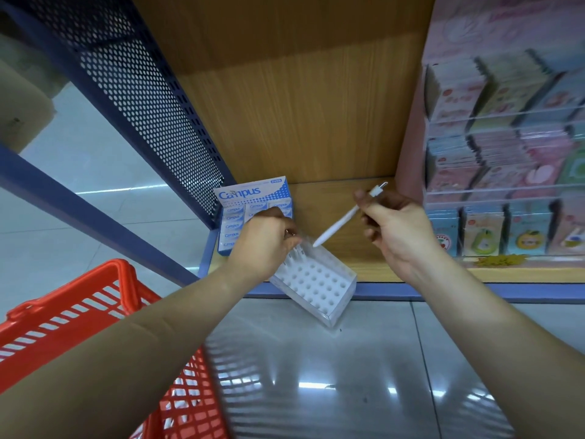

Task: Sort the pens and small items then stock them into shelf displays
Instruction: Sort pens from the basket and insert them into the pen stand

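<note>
Head view, and we've got the right hand pinching one white pen near its clicker end, with the tip angled down towards the far rows of the pen holder. The left hand is curled over that holder's far-left corner, steadying it.

Here's our worry. The holder lies askew on the shelf, and its near end hangs past the shelf lip, over the floor. Press the pen down hard, or let the left hand loosen, and we'd judge the holder could tip off the edge. The pen also comes in at a slant, so its tip may skid across the white insert rather than find a hole.

Now the count:
- One pen in hand.
- One holder with many open holes, which we can't number cleanly.
- A few pen tops seem to be seated by the left fingers, too blurred to count.
- One blue Campus box just left of the holder, holding several small packs.
- One red basket near left, its contents unclear through the slats.
- One sticker display at right.
</note>
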